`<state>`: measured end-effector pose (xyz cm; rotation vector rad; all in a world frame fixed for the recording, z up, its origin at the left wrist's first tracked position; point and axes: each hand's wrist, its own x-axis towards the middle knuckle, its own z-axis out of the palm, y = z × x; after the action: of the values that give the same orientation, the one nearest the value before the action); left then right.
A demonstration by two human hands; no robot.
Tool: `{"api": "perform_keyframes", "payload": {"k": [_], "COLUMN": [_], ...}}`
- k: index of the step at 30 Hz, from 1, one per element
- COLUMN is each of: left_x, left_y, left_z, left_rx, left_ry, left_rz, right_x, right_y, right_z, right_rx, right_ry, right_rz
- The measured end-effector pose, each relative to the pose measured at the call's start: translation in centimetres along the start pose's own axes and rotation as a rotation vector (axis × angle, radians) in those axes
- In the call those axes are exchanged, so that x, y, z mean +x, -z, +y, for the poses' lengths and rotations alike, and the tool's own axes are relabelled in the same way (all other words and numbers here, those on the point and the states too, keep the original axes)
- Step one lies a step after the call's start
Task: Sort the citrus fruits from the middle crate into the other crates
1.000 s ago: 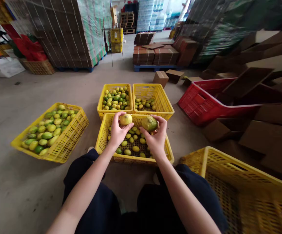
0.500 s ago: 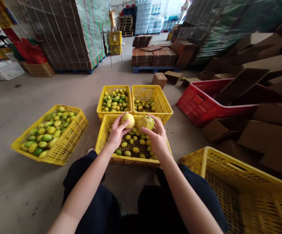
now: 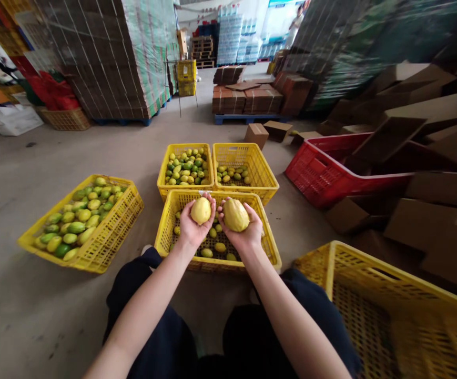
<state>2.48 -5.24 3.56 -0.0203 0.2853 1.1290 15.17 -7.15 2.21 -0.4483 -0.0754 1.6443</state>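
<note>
My left hand (image 3: 194, 226) is palm up and cups a smaller yellow fruit (image 3: 201, 210). Beside it, my right hand (image 3: 249, 231) cradles a larger, bumpy yellow fruit (image 3: 235, 215) in its palm. Both hands are side by side over the near yellow crate (image 3: 267, 239), where several yellow-green fruits lie on the bottom, partly hidden by my hands. Behind it stand two more yellow crates, the back left one (image 3: 161, 176) holding many green and yellow fruits, the back right one (image 3: 265, 173) holding several.
A tilted yellow crate (image 3: 113, 237) full of fruit stands at the left. Another yellow crate (image 3: 394, 273) is at the lower right. Beyond it are a red crate (image 3: 311, 173) and piled cardboard boxes (image 3: 429, 218). Wrapped stacks stand behind; people are partly visible far off.
Both hands have turned palm up, with the fruits now resting in them rather than held from the sides by the fingers. They have come slightly closer together, and the view has tilted a little.
</note>
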Motion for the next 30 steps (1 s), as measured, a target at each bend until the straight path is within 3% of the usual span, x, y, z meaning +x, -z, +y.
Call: {"api": "perform_keyframes", "payload": {"k": [5,14,19,30], "left_x": [0.6,1.0,1.0,0.6], "left_y": [0.6,0.3,0.3,-0.1], "left_z": [-0.4,-0.6,-0.4,-0.1], "left_rx": [-0.086,-0.142,-0.106,0.013], "left_ry": [-0.053,-0.061,-0.057,0.041], "left_rz": [0.044,0.107,0.116,0.166], "right_x": [0.3,1.2,1.1,0.6], "right_y": [0.0,-0.2,-0.5,-0.1], "right_z": [0.7,1.9,1.8,1.5], "right_rx": [0.125,0.135,0.160,0.105], "right_ry": [0.065,0.078,0.050,0.028], "right_rz": [-0.031,-0.044,0.022,0.026]}}
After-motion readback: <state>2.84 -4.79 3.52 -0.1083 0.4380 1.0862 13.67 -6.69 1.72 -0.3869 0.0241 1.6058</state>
